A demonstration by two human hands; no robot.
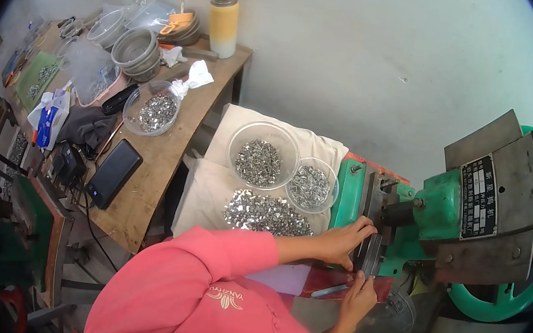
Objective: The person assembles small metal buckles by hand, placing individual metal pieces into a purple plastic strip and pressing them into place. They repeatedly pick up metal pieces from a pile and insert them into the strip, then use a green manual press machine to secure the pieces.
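My left hand (344, 241) reaches across to a dark metal die block (371, 254) on the bed of a green hand press (440, 211). Its fingers are bent at the block's near-left side. Just below it, my right hand (358, 301) has thumb and fingers brought together at the block's front end. What either hand pinches is too small or hidden to make out. A pale blue stick-like tool (329, 291) lies beside my right hand, over a dark red surface. The press's ram (401, 213) points toward the block.
Small shiny metal pieces lie in a pile (268, 213) on a cream cloth (199, 185), beside a large clear tub (262, 156) and a smaller one (311, 185). The wooden table (136, 201) bears a black phone-like device (114, 173) and a yellow bottle (223, 25). A green handwheel (492, 310) stands at right.
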